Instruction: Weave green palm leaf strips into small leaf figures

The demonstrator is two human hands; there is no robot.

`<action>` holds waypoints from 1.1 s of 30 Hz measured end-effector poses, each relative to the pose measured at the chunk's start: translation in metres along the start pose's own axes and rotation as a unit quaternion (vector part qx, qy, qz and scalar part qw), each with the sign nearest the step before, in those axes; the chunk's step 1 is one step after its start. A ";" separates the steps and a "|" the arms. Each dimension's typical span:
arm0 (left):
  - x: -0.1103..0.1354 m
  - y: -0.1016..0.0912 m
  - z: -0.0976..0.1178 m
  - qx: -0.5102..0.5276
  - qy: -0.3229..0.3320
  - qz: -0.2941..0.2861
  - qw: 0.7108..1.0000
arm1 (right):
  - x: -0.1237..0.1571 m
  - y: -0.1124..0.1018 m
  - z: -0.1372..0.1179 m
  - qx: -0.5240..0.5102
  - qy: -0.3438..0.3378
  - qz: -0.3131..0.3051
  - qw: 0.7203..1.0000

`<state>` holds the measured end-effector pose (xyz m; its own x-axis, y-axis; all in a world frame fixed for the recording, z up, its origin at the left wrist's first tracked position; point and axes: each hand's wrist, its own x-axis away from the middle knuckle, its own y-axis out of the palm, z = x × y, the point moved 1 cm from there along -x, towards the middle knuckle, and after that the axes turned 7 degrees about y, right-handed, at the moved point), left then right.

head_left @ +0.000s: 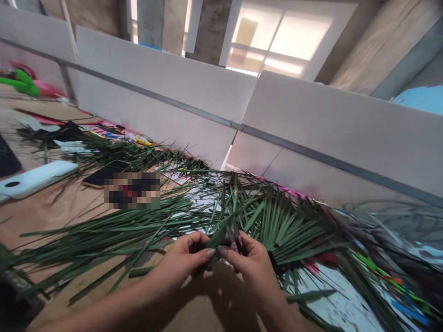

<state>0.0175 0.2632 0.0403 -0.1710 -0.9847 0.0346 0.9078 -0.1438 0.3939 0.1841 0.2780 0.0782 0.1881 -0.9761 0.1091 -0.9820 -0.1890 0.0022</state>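
Observation:
My left hand (187,253) is closed, pinching a long green palm leaf strip (218,236) between thumb and fingers. Close beside it, the fingers of my right hand (251,260) are curled around what look like small scissors (236,239), their two metal blades pointing up and away. The right thumb tip meets the left thumb at the strip's near end. Just beyond my hands spreads a fan-shaped palm leaf (287,226). To the left lies a heap of loose leaf strips (114,230).
A black phone (106,174) and a long white device (39,179) lie on the wooden table at left. Green and pink balloons (31,85) are at far left. White partition panels (166,69) border the back. Plastic wrapping and coloured strips crowd the right side.

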 end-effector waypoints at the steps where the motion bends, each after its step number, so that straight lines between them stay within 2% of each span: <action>1: 0.000 0.001 -0.001 -0.001 0.002 0.004 1.000 | 0.000 0.001 0.002 0.009 -0.016 0.012 1.000; 8: -0.002 0.002 -0.010 0.036 0.009 0.028 0.999 | 0.000 0.001 0.018 0.073 -0.115 0.086 0.987; 11: -0.002 0.002 -0.010 0.046 0.017 0.028 0.998 | 0.002 0.000 0.019 0.105 -0.135 0.076 0.982; 14: -0.001 0.002 -0.008 0.047 0.030 0.025 0.998 | 0.002 0.003 0.018 0.085 -0.110 0.070 0.988; 17: 0.001 0.003 -0.007 0.052 0.023 0.027 0.998 | 0.000 0.005 0.017 0.015 -0.068 0.080 0.994; 23: 0.002 0.004 -0.009 0.036 0.016 0.013 0.999 | -0.003 0.008 0.018 -0.073 -0.001 0.033 0.997; 29: 0.000 0.004 -0.012 0.064 0.019 0.019 0.998 | 0.001 0.013 0.020 -0.090 -0.032 0.095 0.991; 33: -0.002 0.005 -0.011 0.096 0.017 0.007 0.995 | 0.006 0.016 0.018 -0.070 -0.059 0.113 0.989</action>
<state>0.0264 0.2629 0.0317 -0.1424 -0.9897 0.0116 0.8197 -0.1114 0.5618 0.1701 0.2675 0.0608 -0.0445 -0.9990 0.0059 -0.9906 0.0449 0.1292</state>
